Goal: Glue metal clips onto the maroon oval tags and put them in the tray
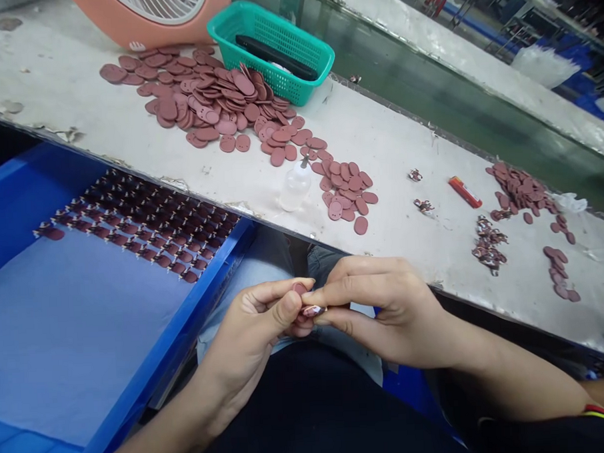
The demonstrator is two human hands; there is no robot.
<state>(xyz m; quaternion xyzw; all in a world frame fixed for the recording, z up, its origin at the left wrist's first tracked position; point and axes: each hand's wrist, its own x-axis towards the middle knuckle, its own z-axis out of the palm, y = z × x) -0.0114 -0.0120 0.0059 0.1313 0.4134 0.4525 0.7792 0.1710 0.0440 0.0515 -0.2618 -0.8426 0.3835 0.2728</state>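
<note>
Above my lap, my left hand [271, 321] is closed on a reddish-brown oval disc [299, 289], gripped between thumb and fingers. My right hand [386, 309] pinches a small brown-and-white figure [313, 311] against the disc. Fingers cover most of both pieces, so I cannot tell whether they are joined. Beyond my hands, a clear squeeze bottle [296, 185] with a narrow tip stands on the table [403, 249]. Close to it lies a loose group of the same oval discs [348, 188].
A blue tray [205, 301] at left holds rows of discs with small figures [151, 220]. A large disc pile [216, 97] lies near a green basket [274, 44] and an orange fan [147, 19]. Further right are a red lighter-like object [464, 192] and small figures [489, 245].
</note>
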